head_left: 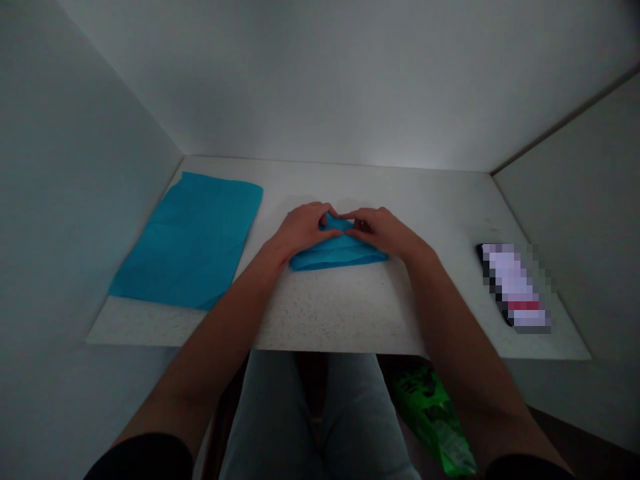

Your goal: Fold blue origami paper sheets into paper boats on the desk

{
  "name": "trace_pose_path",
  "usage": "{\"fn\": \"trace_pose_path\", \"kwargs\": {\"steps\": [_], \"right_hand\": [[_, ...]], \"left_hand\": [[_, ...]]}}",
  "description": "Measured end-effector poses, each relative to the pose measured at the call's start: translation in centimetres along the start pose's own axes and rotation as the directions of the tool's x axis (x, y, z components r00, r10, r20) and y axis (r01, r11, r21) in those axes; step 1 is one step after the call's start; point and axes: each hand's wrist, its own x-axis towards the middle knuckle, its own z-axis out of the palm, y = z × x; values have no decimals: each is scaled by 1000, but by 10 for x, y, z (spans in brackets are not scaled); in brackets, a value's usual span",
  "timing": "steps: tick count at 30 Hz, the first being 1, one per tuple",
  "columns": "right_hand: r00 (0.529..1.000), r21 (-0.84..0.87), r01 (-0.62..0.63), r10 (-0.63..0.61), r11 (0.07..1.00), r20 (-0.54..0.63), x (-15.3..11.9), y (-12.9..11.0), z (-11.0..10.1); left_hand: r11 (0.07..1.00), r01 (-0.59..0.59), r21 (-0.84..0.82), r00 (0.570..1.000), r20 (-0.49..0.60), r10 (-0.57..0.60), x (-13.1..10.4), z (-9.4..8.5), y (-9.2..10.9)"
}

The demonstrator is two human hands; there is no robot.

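Both bare hands are meeting over a folded blue sheet [340, 253] near the middle of the white tabletop [340, 310]. The left hand [306, 225] and right hand [383, 230] are each keeping a narrow grip, holding the sheet with thumbs on top and fingers curling by its far edge — the thumb tips are almost touching. A flat blue sheet [193, 243] is lying to the left; a smartphone [515, 283], its screen pixelated, is resting at the right.

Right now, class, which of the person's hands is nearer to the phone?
Right. The right hand touches the folded blue sheet, left of the phone; the left hand touches it too, farther left.
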Motion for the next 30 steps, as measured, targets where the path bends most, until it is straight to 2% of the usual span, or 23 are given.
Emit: {"fn": "trace_pose_path", "kwargs": {"steps": [4,7,9,12,15,17,20,24,27,30], "right_hand": [[989,129,-124,111,984,101,-19,15,-21],[965,123,-215,192,969,177,-38,27,-42],[962,105,-221,199,970,186,-44,29,-48],[985,101,-158,150,982,84,-37,22,-41],[994,89,-94,99,992,-47,-19,10,-21],[997,77,-55,59,996,-49,-8,4,-9],[1000,57,6,-6,998,2,0,1,0],[999,2,33,-33,999,21,-2,6,-4],[1000,-22,12,-12,1000,17,-3,11,-5],[1000,-15,-8,8,1000,17,-2,11,-3]], "left_hand": [[999,35,-27,999,14,-35,0,0,-1],[1000,19,-13,999,31,-19,-2,-1,0],[1000,6,4,999,43,-6,-4,-2,2],[1000,-7,11,998,60,6,-4,-3,5],[998,-46,-30,996,74,49,-3,-4,5],[997,-56,-44,998,32,58,-2,-6,0],[998,47,48,990,-134,-40,-4,-11,-12],[952,282,119,922,-309,-234,-5,-17,-31],[941,339,19,899,-302,-318,-2,-20,-38],[921,339,-192,888,-258,-381,1,-22,-35]]}}
